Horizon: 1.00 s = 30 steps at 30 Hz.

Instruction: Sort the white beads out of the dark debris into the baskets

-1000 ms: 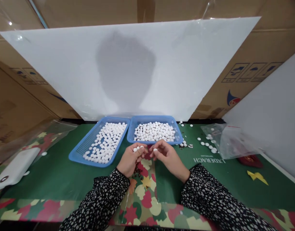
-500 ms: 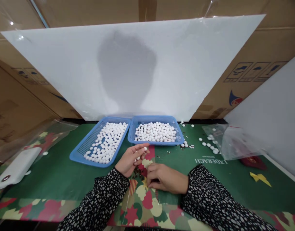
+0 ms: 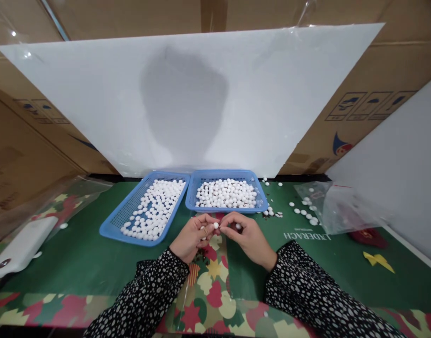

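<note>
Between the thumb and forefinger of my left hand (image 3: 191, 235) is a small white button-like piece (image 3: 216, 226), and more white pieces show partly among its curled fingers. My right hand (image 3: 250, 236) meets it from the right, thumb and forefinger pinched at the edge of that piece. Another white piece (image 3: 238, 226) shows inside the right hand's bent fingers. Just beyond the hands stands a blue mesh basket (image 3: 227, 210) heaped with similar white pieces. A second blue basket (image 3: 111, 226), set at an angle to the left, holds a looser layer of them.
Loose white pieces (image 3: 303, 212) lie on the green-covered table (image 3: 74, 267) at right, near a clear plastic bag (image 3: 349, 209) and yellow scraps (image 3: 379, 260). A white device (image 3: 23, 249) with a cable sits at left. A white board (image 3: 265, 103) and cardboard boxes rise behind.
My right hand has moved up from the table to my left hand's fingertips. The left hand stays nearly in place, its white piece now between both hands' fingers.
</note>
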Motion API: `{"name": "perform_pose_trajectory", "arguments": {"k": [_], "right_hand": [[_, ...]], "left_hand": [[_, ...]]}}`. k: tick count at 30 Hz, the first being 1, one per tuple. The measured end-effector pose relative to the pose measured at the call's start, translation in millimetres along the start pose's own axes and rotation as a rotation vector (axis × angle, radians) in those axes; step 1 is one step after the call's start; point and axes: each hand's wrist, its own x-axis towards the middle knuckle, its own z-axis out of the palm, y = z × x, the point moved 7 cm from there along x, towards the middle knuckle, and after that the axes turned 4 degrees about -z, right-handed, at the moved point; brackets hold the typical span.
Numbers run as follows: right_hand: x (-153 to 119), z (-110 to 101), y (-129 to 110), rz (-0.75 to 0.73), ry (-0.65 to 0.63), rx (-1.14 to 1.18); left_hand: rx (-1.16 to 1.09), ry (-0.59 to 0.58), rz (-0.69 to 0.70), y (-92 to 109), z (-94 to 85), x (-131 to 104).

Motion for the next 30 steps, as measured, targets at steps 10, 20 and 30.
{"name": "perform_pose_trajectory", "arguments": {"k": [10,20,30], "right_hand": [[-2.0,2.0,-2.8,-0.040,0.053,-0.045],[-2.7,0.3,-0.3,0.011,0.066,-0.038],[3.5,5.7,8.1,0.083,-0.050,0.212]], "left_hand": [[0.034,0.061,0.002,-2.6,-0.7,-0.9],[0.144,0.094,0.042,3.0,1.4,-6.6],[0.113,0.097,0.032,9.8,-3.3,-1.4]]}}
